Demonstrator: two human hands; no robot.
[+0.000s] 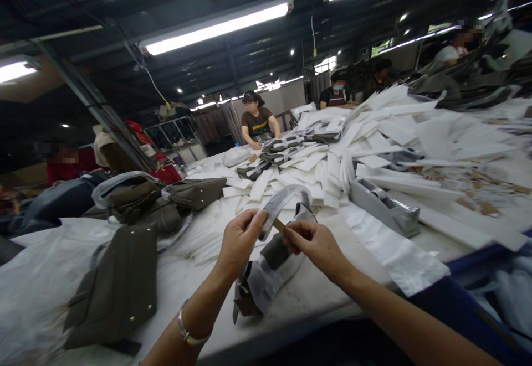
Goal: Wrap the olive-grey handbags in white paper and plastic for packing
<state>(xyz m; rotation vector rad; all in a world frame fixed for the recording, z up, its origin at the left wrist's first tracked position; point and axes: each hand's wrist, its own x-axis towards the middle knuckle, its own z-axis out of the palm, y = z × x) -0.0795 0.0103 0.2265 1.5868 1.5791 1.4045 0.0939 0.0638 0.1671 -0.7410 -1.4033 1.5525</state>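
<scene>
A dark olive handbag (275,252), partly covered in pale wrapping, lies on the table in front of me. Its curved handle (286,197) is wrapped in translucent white film and arches up from it. My left hand (242,240) is closed around the near end of this handle. A small brown strip (279,225) spans the gap between both hands. My right hand (311,243) pinches the strip's right end between thumb and fingers. Whether the strip is attached to the handle I cannot tell.
A grey tape dispenser (384,208) stands right of the bag, beside a plastic sleeve (394,249). White foam sheets (328,175) pile up behind. Olive bags (120,283) stand at left near loose plastic (33,283). A co-worker (260,119) is across the table; others sit farther back.
</scene>
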